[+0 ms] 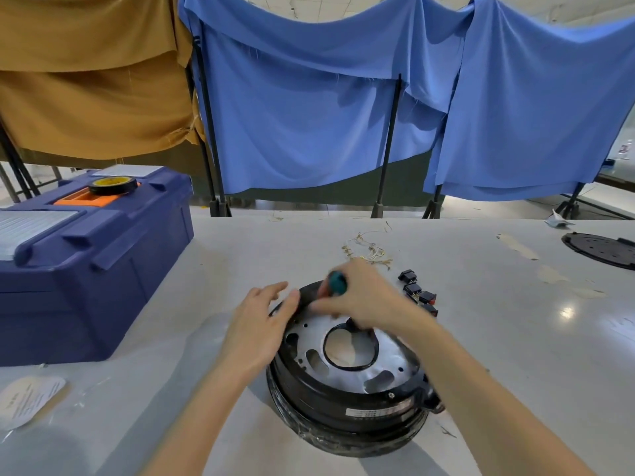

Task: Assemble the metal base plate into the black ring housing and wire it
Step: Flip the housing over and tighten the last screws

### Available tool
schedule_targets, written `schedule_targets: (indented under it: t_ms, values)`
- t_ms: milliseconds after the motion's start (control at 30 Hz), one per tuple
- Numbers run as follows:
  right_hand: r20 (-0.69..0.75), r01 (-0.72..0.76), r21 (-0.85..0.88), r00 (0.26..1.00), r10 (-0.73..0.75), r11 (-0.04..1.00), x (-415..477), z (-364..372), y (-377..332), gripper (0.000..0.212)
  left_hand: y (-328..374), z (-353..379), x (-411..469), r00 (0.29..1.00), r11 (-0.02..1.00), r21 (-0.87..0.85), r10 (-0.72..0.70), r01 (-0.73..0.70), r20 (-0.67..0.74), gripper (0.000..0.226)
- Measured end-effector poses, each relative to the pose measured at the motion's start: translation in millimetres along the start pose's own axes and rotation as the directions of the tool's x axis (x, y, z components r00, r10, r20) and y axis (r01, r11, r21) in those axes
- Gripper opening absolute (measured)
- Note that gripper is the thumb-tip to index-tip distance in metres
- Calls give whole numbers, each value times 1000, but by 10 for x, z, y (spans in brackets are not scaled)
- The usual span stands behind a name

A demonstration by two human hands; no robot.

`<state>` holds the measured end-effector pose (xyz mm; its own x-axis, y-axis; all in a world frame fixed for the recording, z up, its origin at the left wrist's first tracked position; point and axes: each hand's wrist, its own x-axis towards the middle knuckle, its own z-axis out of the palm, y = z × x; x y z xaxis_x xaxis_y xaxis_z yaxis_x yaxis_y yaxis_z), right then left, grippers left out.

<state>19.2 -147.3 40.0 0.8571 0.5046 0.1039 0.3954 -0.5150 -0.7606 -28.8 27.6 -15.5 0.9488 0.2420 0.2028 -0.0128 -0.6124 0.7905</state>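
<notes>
The black ring housing (347, 403) sits on the white table in front of me, with the silvery metal base plate (385, 359) lying inside it. A black rubber ring (347, 348) lines the plate's centre hole. My right hand (364, 297) grips a screwdriver with a teal handle (337, 281), held over the plate's far rim; its tip is hidden by my hand. My left hand (261, 324) rests with straight fingers on the housing's left rim.
Several black rocker switches (417, 292) and a bundle of thin wires with terminals (369, 250) lie just behind the housing. A blue toolbox (86, 269) with a tape roll (111, 184) on top stands at the left. A black disc (601, 249) lies far right. A paper label (29, 400) lies near left.
</notes>
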Motion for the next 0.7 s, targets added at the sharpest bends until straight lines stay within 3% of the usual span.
schedule_targets:
  t_ms: [33,100,167,233,267,300,367,433,500,600,700]
  values:
    - [-102,-22,63,994,29,998,-20,-154,34,21,2,28,11,999,999,-31,25,-23,43,41]
    - [-228,-37,347,966,123,937,-79,-416,130,21,-14,66,36,995,998,-39,52,-49,82,39]
    - [-383,124,620,910,161,775,-136,-592,200,17,-48,111,40,996,997,-48,62,-59,65,36]
    - [-539,300,739,800,263,603,-187,-772,284,16,-66,133,28,997,996,-79,57,-52,52,34]
    - [-582,334,753,740,337,567,-213,-874,348,16,-75,138,31,997,995,-81,58,-54,47,33]
    - [-600,310,750,690,405,584,-247,-976,428,17,-89,144,36,996,995,-73,72,-69,43,31]
    - [-579,81,688,660,479,721,-306,-1132,607,21,-110,148,44,994,993,-60,102,-100,40,29]
    - [-479,-202,508,742,469,837,-338,-1136,752,31,-119,152,55,994,994,-58,100,-98,35,29]
    - [-314,-363,298,836,450,883,-341,-1000,830,33,-132,156,58,995,994,-61,91,-89,30,30]
    - [-173,-430,70,883,436,900,-313,-758,837,21,-129,114,71,991,994,-31,108,-106,78,31]
    - [-166,-457,30,875,455,889,-281,-688,787,25,-84,25,114,985,996,-42,83,-77,152,39]
